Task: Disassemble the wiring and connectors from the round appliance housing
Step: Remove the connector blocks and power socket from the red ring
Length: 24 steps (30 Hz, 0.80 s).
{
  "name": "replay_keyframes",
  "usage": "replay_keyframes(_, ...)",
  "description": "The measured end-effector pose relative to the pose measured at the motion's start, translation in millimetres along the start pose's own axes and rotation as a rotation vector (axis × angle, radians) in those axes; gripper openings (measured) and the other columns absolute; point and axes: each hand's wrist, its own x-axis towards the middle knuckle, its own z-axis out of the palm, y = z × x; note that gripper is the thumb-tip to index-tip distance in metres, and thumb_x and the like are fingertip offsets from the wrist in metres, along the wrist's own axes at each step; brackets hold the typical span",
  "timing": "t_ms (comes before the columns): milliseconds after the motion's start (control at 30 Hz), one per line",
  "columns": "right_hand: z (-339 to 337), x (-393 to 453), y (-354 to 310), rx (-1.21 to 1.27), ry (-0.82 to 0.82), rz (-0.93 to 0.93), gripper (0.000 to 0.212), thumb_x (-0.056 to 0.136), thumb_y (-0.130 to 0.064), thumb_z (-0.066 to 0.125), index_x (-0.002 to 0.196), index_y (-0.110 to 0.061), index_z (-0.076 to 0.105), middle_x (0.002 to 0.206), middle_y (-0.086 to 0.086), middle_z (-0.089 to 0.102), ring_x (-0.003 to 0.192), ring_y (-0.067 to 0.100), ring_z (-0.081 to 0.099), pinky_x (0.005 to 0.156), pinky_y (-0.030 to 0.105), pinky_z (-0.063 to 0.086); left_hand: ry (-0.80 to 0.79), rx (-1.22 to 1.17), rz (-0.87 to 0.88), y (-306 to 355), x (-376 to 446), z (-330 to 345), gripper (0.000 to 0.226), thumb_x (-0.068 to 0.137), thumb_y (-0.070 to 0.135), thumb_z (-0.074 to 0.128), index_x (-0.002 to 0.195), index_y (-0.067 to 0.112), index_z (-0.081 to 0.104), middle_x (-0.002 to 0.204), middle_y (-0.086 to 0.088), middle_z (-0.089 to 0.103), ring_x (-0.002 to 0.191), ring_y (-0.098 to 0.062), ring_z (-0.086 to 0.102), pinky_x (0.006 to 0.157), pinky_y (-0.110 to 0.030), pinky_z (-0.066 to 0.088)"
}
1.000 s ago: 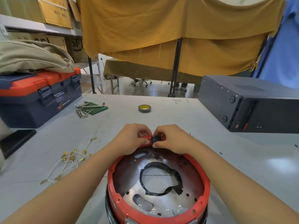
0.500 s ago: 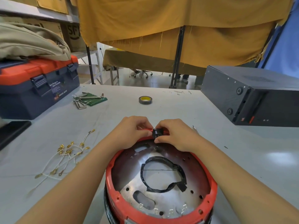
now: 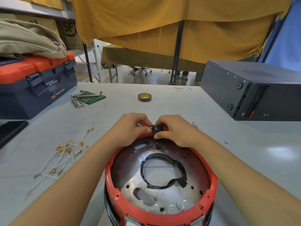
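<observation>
The round appliance housing [image 3: 210,194] has a red rim and a metal plate inside, with a loop of black tape [image 3: 162,172] on the plate. It stands at the near edge of the table. A small black connector [image 3: 156,128] sits on the housing's far rim. My left hand [image 3: 130,128] grips the red rim just left of that connector. Fingers and thumb of my right hand [image 3: 174,129] pinch the connector from the right. A bundle of white wires with brass terminals [image 3: 65,154] lies loose on the table to the left.
A blue and orange toolbox [image 3: 37,84] with a beige cloth on it stands at the far left. Hex keys on a green pouch [image 3: 88,98] and a roll of tape [image 3: 144,97] lie farther back. A dark metal case [image 3: 254,90] fills the right. A black flat object [image 3: 9,131] lies at the left edge.
Both hands have stayed on the far rim; the black connector now stands a little higher and more exposed between the fingers. The view has tilted slightly downward.
</observation>
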Motion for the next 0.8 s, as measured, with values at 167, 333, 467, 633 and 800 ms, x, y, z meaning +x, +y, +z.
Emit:
replay_keyframes(167, 0.3, 0.4, 0.7, -0.023, -0.002, -0.011, 0.028, 0.084, -0.036, 0.069, 0.102, -0.016, 0.061, 0.093, -0.005, 0.054, 0.088, 0.016, 0.05, 0.084, 0.039, 0.045, 0.001, 0.018, -0.004, 0.0, -0.3, 0.2, 0.006, 0.082, 0.018, 0.069, 0.085, 0.023, 0.07, 0.068, 0.016, 0.063, 0.062, 0.001, 0.055, 0.058, -0.006, 0.038)
replay_keyframes(333, 1.0, -2.5, 0.0, -0.079, 0.002, -0.04, 0.03, 0.084, -0.035, 0.069, 0.106, -0.017, 0.058, 0.097, -0.004, 0.054, 0.09, 0.015, 0.049, 0.083, 0.035, 0.045, 0.009, 0.019, -0.008, 0.8, -0.5, 0.6, 0.007, 0.082, 0.017, 0.069, 0.083, 0.025, 0.07, 0.067, 0.017, 0.062, 0.059, 0.003, 0.055, 0.057, -0.005, 0.038)
replay_keyframes(467, 5.0, -4.9, -2.7, -0.237, 0.04, -0.081, 0.022, 0.089, -0.028, 0.06, 0.106, -0.016, 0.053, 0.105, 0.003, 0.058, 0.095, 0.022, 0.053, 0.079, 0.037, 0.044, 0.015, 0.036, -0.005, 1.6, -0.9, 1.1, 0.007, 0.083, 0.016, 0.068, 0.087, 0.021, 0.071, 0.067, 0.017, 0.061, 0.059, 0.003, 0.053, 0.056, -0.005, 0.037)
replay_keyframes(633, 9.8, -4.2, -4.8, -0.355, 0.063, -0.12, 0.015, 0.092, -0.025, 0.054, 0.1, -0.013, 0.051, 0.102, 0.007, 0.06, 0.09, 0.027, 0.054, 0.069, 0.036, 0.039, 0.013, 0.048, 0.004, 2.5, -1.5, 0.3, 0.008, 0.083, 0.016, 0.067, 0.09, 0.018, 0.071, 0.07, 0.015, 0.062, 0.062, -0.001, 0.053, 0.058, -0.006, 0.038)
replay_keyframes(800, 6.7, -3.3, -3.9, -0.311, 0.066, -0.098, 0.017, 0.09, -0.027, 0.057, 0.099, -0.012, 0.057, 0.098, 0.009, 0.063, 0.088, 0.029, 0.055, 0.074, 0.039, 0.046, 0.01, 0.009, -0.012, 1.6, -0.7, 0.1, 0.008, 0.083, 0.015, 0.068, 0.089, 0.017, 0.072, 0.064, 0.017, 0.061, 0.057, 0.001, 0.051, 0.056, -0.008, 0.036)
